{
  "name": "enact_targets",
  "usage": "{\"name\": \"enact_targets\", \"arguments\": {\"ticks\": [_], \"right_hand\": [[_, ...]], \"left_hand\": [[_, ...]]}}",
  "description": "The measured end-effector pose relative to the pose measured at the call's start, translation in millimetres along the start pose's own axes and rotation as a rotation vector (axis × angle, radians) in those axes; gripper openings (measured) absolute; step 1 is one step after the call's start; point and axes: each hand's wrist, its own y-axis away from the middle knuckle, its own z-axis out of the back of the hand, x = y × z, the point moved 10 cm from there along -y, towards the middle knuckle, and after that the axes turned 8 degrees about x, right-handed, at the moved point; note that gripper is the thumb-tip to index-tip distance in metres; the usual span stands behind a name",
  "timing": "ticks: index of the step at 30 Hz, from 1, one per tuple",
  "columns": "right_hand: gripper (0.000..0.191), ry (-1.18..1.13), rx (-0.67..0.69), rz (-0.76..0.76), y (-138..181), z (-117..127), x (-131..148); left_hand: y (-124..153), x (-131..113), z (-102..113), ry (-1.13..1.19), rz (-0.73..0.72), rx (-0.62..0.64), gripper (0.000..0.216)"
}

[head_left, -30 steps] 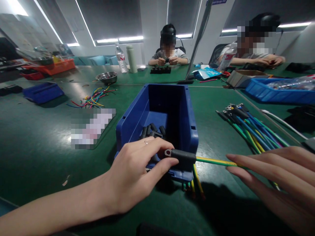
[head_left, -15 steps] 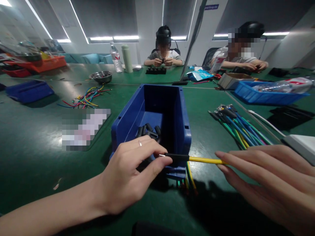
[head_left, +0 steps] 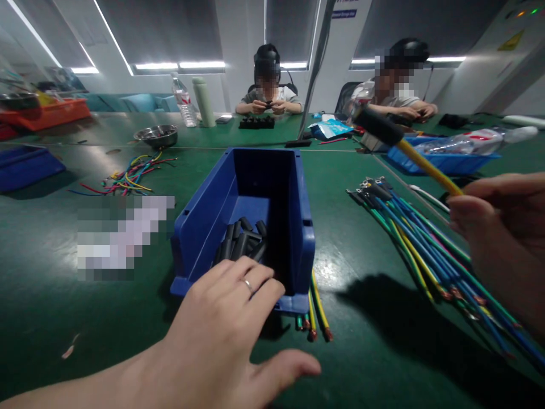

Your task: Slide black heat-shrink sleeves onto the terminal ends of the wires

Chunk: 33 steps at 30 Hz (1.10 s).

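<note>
My right hand (head_left: pixel 506 227) pinches a yellow wire (head_left: pixel 430 166) with a black sleeve (head_left: pixel 380 126) on its far end, raised above the table at the right. My left hand (head_left: pixel 238 318) is open, its thumb spread and its fingers over the front lip of a dark blue bin (head_left: pixel 307 244). Several short black sleeves (head_left: pixel 238 244) lie inside the bin, just beyond those fingers. Beside the bin's front right corner, yellow and green wires (head_left: pixel 317 309) with bare copper ends stick out. Under my right hand lies a bundle of blue, green and yellow cables (head_left: pixel 419 244).
Loose coloured wires (head_left: pixel 131 176) and a metal bowl (head_left: pixel 156 136) lie at the left, near another blue bin (head_left: pixel 28 167). A light blue tray (head_left: pixel 451 162) holds a plastic bottle. A slanted metal pole (head_left: pixel 315 74) stands mid-table. Two people (head_left: pixel 270 96) sit opposite.
My left hand has let go of the sleeved end and opened over the bin's front. My right hand has lifted the yellow wire up and to the right. The view has turned slightly right.
</note>
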Motion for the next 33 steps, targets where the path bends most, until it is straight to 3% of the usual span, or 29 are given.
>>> {"name": "enact_targets", "arguments": {"ticks": [3,6,11,13,23,29,33], "right_hand": [[0.036,-0.098,0.010,-0.110,-11,-1,-19],[0.056,-0.221,0.138,-0.196,-17,-15,-34],[0.042,-0.300,0.505,-0.401,-5,-58,-52],[0.045,-0.260,0.589,-0.427,0,-68,-53],[0.063,0.111,0.577,-0.418,0,-62,-83],[0.059,0.251,0.526,-0.264,-6,-60,-86],[0.041,0.283,0.558,-0.170,-4,-64,-95]], "left_hand": [[0,-4,-11,-0.111,-0.026,0.068,0.036],[1,-6,-13,-0.139,-0.050,0.084,0.033],[1,-5,-13,-0.165,-0.036,0.094,0.034],[1,-5,-13,-0.166,-0.040,0.083,0.035],[0,-4,-11,-0.167,-0.090,0.039,0.033],[1,-5,-9,-0.143,-0.106,-0.005,0.027],[1,-5,-10,-0.134,-0.119,-0.001,0.025]]}}
